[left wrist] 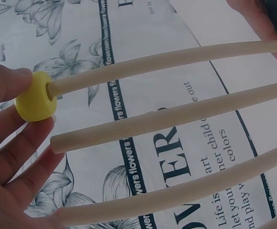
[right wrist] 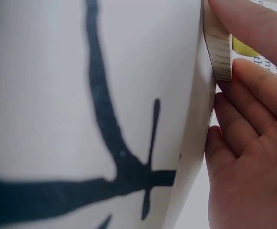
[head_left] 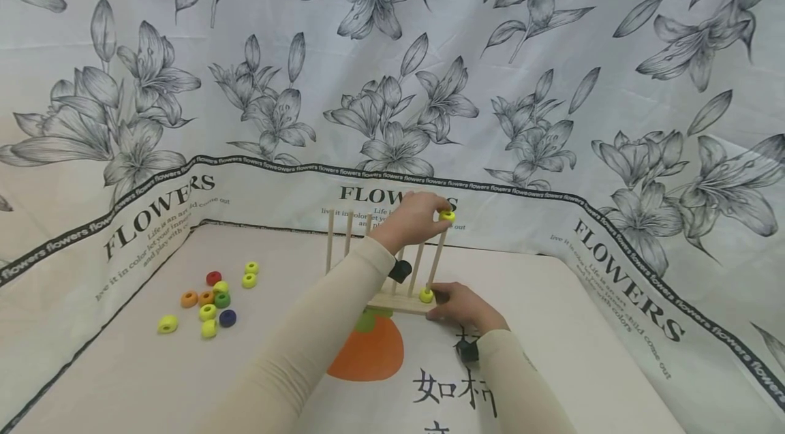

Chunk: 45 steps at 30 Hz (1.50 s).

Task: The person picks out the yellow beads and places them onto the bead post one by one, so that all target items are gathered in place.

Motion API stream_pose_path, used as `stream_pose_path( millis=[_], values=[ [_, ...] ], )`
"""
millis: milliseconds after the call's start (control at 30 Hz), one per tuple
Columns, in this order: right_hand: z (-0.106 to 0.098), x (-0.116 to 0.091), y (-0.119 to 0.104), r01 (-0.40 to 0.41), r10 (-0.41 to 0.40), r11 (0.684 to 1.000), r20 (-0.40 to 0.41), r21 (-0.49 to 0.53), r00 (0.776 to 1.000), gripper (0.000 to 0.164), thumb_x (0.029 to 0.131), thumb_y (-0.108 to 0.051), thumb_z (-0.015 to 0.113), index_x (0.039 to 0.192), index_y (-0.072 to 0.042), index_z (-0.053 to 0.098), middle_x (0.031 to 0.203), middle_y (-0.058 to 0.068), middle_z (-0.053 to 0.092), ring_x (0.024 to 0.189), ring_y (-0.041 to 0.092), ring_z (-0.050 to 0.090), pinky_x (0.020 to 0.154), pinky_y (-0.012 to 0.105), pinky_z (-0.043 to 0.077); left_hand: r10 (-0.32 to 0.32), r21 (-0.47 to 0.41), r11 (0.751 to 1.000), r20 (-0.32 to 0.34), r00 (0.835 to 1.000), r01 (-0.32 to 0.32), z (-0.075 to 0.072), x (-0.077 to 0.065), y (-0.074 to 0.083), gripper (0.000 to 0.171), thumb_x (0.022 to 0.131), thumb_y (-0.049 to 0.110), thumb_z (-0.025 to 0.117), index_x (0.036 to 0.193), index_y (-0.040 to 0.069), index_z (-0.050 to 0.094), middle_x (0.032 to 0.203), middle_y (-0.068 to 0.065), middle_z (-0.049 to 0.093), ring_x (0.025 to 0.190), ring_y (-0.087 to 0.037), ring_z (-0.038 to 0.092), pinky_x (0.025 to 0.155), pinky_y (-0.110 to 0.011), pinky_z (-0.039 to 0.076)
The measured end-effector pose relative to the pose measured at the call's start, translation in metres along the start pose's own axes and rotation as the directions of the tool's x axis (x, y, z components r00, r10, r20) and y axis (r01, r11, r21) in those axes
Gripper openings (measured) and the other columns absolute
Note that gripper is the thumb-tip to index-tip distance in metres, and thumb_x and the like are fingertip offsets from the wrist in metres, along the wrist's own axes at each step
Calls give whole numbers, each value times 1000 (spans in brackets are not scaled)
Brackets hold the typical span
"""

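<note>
My left hand (head_left: 413, 219) pinches a yellow bead (left wrist: 35, 98) between thumb and fingers at the top of the rightmost wooden rod (left wrist: 176, 62). In the left wrist view the rod's tip sits at the bead's hole. Several upright rods stand on a wooden base (head_left: 398, 303); my left forearm hides part of them. At the foot of the rightmost rod lies another yellow bead (head_left: 426, 296). My right hand (head_left: 467, 306) holds the base's right end, with the thumb on one side and the fingers on the other, as the right wrist view shows.
Loose beads lie on the table's left side, among them a red bead (head_left: 213, 278), a green bead (head_left: 223, 300), a dark blue bead (head_left: 227, 317) and several yellow ones. A printed orange fruit (head_left: 374, 349) marks the cloth before the rack. Flowered fabric (head_left: 398, 114) surrounds the table.
</note>
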State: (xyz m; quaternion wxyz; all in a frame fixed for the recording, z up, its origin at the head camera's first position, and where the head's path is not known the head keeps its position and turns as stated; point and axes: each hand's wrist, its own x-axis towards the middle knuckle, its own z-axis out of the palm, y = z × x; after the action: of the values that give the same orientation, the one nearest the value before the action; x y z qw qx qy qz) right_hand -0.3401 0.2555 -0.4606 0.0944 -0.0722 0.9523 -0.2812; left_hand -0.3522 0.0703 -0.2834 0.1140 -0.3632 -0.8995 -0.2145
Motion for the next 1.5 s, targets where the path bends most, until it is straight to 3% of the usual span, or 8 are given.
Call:
stream_pose_path(
  millis=[267,500,833,1500],
  values=[
    [1,-1,0,4,-4,1000,1,2,1000,66,72,-38,83,133,-24,60,136,2,58,125,27,50,107,62,36,11,8,1000,15,1000,-11,-1,0,0,35,98,30,57,128,14,62,122,1,66,117,-16,59,118,-51,25],
    [2,-2,1,-5,5,1000,4,4,1000,66,73,-37,83,133,-25,60,137,2,57,127,27,49,108,62,35,-6,-6,1000,45,999,6,0,1,3,36,98,30,56,131,16,60,126,2,65,121,-15,56,121,-54,16],
    [2,-2,1,-15,15,1000,4,4,1000,67,73,-38,83,134,-24,59,138,3,57,127,29,49,107,62,35,-16,19,1000,78,997,15,-2,2,6,35,98,30,57,130,17,60,126,3,65,120,-14,57,120,-54,19],
    [0,-3,-2,2,-2,1000,2,18,1000,65,73,-37,83,133,-25,60,135,2,59,127,28,50,107,61,36,-31,81,996,79,996,25,7,-2,3,32,97,31,59,126,19,63,123,5,67,115,-13,61,121,-56,11]
  ],
)
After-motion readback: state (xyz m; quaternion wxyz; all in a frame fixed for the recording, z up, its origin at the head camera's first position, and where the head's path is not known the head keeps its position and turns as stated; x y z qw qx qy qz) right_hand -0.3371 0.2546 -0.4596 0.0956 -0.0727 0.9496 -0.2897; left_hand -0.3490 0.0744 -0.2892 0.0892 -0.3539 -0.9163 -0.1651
